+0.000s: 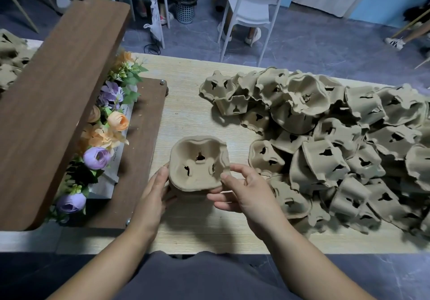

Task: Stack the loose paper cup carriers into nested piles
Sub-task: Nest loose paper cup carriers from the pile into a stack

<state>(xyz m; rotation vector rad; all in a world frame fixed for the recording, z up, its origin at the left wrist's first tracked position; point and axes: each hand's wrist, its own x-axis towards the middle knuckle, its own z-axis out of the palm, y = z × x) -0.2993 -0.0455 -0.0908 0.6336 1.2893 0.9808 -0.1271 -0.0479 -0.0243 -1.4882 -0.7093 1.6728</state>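
Pale wood-grain tabletop (186, 104) carried everything. The heap of loose brown moulded-pulp cup carriers (337, 141) sprawled outward from the back of the right hand's fingers, jumbled at every tilt, some mouth-up and some overturned. On the other side, beyond the left hand's fingers, a slanted dark wooden board (53, 104) stood over a bed of orange and purple artificial flowers (111, 122).

Between the two sets of fingers sat the nested pile of brown pulp carriers (197, 162), mouth-up, its top piece apparently not quite square with those under it. The left hand (154, 190) held the pile's left wall, thumb high against the side and the remaining fingers curled in at the near lower edge. The right hand (249, 192) gripped the near right corner: its thumb tip (224, 178) lay on the rim, the index finger arched just above the rim, and the lower fingers reached in under the lip.

The step in hand looked like seating the top carrier. To do it well, the rims should probably be lined up all round before any downward press, with even pressure from both sides, since thin pulp walls would likely buckle or jam if forced askew. One loose carrier (265, 157) lay just beyond the right index finger, a likely candidate for nesting.
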